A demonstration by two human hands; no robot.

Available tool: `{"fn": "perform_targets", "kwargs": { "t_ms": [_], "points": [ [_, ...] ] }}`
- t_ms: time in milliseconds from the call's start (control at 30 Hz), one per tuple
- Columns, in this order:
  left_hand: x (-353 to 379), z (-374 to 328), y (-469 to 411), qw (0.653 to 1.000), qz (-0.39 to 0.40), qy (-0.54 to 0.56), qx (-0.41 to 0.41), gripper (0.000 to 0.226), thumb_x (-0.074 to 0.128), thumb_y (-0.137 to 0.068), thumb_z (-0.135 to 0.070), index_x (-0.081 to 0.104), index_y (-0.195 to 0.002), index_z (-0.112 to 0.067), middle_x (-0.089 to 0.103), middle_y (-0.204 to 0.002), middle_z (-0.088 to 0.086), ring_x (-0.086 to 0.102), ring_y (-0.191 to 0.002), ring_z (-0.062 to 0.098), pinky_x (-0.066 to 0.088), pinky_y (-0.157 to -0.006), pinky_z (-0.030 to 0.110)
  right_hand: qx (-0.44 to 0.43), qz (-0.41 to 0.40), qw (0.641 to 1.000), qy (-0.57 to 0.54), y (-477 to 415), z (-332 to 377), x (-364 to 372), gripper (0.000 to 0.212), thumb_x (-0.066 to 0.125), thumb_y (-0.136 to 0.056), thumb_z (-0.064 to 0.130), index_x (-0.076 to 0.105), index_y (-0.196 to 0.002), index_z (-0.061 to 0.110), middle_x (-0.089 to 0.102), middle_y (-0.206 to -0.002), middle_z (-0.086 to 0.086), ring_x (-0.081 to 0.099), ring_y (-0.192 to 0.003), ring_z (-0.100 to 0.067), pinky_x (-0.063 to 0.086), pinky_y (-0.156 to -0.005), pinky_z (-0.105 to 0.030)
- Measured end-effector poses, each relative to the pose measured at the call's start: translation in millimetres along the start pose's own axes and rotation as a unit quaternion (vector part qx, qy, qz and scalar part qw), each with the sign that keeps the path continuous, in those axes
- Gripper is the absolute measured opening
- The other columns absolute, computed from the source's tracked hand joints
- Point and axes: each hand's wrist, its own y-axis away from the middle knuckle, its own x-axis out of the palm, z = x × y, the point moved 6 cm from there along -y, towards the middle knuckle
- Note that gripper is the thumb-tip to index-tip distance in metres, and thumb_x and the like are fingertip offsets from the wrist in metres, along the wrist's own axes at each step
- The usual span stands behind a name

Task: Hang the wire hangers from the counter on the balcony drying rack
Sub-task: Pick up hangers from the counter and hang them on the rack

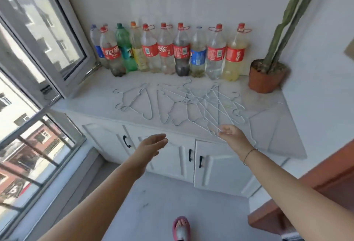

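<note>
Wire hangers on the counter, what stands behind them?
Behind the wire hangers, a row of plastic bottles lines the wall, a potted plant at its right end. At the left, front bottles partly hide others.

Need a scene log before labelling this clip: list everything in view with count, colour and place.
wire hangers: several, tangled so no exact count, silver, on the counter
counter: one, white, above the cabinet doors
plastic bottles: about eleven, mostly red-labelled, in a row along the back wall
potted cactus: one, green in an orange-brown pot, at the counter's right end
cabinet doors: several, white with black handles, under the counter
window: one, grey-framed, open, on the left
slipper: one, pink, on the floor
left hand: open, in front of the cabinet doors
right hand: at the nearest hanger's wire, grip unclear
</note>
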Motion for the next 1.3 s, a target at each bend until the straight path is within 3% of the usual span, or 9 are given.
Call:
{"fn": "perform_targets", "kwargs": {
  "t_ms": [167, 300, 500, 567, 600, 633, 800, 1000, 1300],
  "points": [
    [16.5, -7.0, -74.3, 0.999, 0.041, 0.028, -0.020, 0.055, 0.066, -0.069, -0.039, 0.058, -0.121, -0.021, 0.064, -0.120, 0.001, 0.057, -0.114, 0.015, 0.041, -0.094, 0.031, 0.042, -0.024, 0.999, 0.011, -60.3, -14.5, -8.4, 0.018, 0.059, -0.084, 0.012, 0.062, -0.102, 0.014, 0.060, -0.097, -0.003, 0.052, -0.075, -0.009, 0.038, -0.062, -0.019],
    [31.0, -2.0, -123.8, 0.995, 0.060, 0.058, -0.057, 0.051, 0.067, -0.068, -0.039, 0.061, -0.116, -0.020, 0.066, -0.116, 0.003, 0.059, -0.111, 0.017, 0.042, -0.093, 0.031, 0.079, -0.013, 0.996, 0.032, -101.0, -26.4, 3.6, 0.020, 0.055, -0.087, 0.006, 0.064, -0.105, 0.008, 0.058, -0.096, -0.006, 0.051, -0.089, -0.017, 0.039, -0.077, -0.025],
    [59.3, 15.4, -173.8, 0.985, 0.092, 0.094, -0.115, 0.028, 0.067, -0.081, -0.027, 0.064, -0.109, -0.022, 0.068, -0.114, 0.002, 0.060, -0.109, 0.016, 0.043, -0.098, 0.034, 0.135, 0.001, 0.991, 0.008, -146.3, -35.0, 30.6, 0.021, 0.050, -0.085, 0.000, 0.063, -0.101, -0.005, 0.058, -0.088, -0.010, 0.047, -0.085, -0.018, 0.042, -0.066, -0.027],
    [67.1, 20.8, -185.6, 0.981, 0.096, 0.103, -0.134, 0.024, 0.063, -0.087, -0.023, 0.063, -0.111, -0.020, 0.068, -0.113, 0.001, 0.061, -0.108, 0.016, 0.044, -0.095, 0.032, 0.141, -0.010, 0.990, 0.006, -158.0, -32.8, 34.6, 0.023, 0.050, -0.084, 0.000, 0.061, -0.102, -0.008, 0.061, -0.093, -0.021, 0.035, -0.091, -0.010, 0.050, -0.079, -0.038],
    [70.6, 22.9, -190.9, 0.979, 0.096, 0.111, -0.143, 0.025, 0.062, -0.087, -0.022, 0.063, -0.112, -0.019, 0.069, -0.112, 0.002, 0.061, -0.107, 0.016, 0.044, -0.094, 0.032, 0.142, -0.012, 0.990, 0.010, -164.2, -31.9, 35.6, 0.021, 0.051, -0.086, 0.003, 0.063, -0.102, -0.001, 0.063, -0.098, -0.017, 0.040, -0.123, -0.036, 0.048, -0.086, -0.039],
    [73.9, 24.8, -195.5, 0.977, 0.094, 0.118, -0.151, 0.025, 0.061, -0.088, -0.022, 0.063, -0.112, -0.018, 0.069, -0.112, 0.002, 0.062, -0.107, 0.017, 0.045, -0.092, 0.031, 0.141, -0.007, 0.990, 0.013, -170.0, -32.3, 37.0, 0.020, 0.051, -0.087, 0.007, 0.063, -0.103, 0.008, 0.062, -0.101, -0.009, 0.060, -0.098, -0.026, 0.046, -0.088, -0.033],
    [94.3, 29.3, -212.6, 0.966, 0.089, 0.160, -0.183, 0.023, 0.057, -0.092, -0.021, 0.061, -0.113, -0.014, 0.069, -0.107, 0.003, 0.062, -0.105, 0.020, 0.049, -0.088, 0.031, 0.135, 0.028, 0.989, 0.049, -197.6, -45.3, 42.2, 0.022, 0.052, -0.088, 0.012, 0.062, -0.108, 0.010, 0.058, -0.104, -0.002, 0.052, -0.097, -0.015, 0.037, -0.084, -0.022],
    [127.0, 33.5, -227.7, 0.952, 0.090, 0.199, -0.216, 0.021, 0.054, -0.093, -0.020, 0.062, -0.110, -0.009, 0.067, -0.108, 0.007, 0.061, -0.105, 0.023, 0.048, -0.093, 0.033, 0.141, 0.061, 0.987, 0.041, -213.6, -52.9, 40.0, 0.011, 0.053, -0.082, 0.012, 0.058, -0.075, 0.019, 0.055, -0.075, -0.001, 0.050, -0.078, -0.019, 0.040, -0.075, -0.030],
    [159.8, -6.2, -259.5, 0.947, 0.107, 0.254, -0.166, 0.020, 0.052, -0.093, -0.021, 0.061, -0.110, -0.014, 0.066, -0.109, 0.006, 0.061, -0.103, 0.022, 0.047, -0.091, 0.031, 0.124, 0.119, 0.981, -0.087, -224.1, -21.8, 23.2, 0.023, 0.044, -0.096, 0.020, 0.066, -0.094, 0.017, 0.061, -0.079, 0.003, 0.055, -0.072, -0.009, 0.039, -0.069, -0.023]
  ]
}}
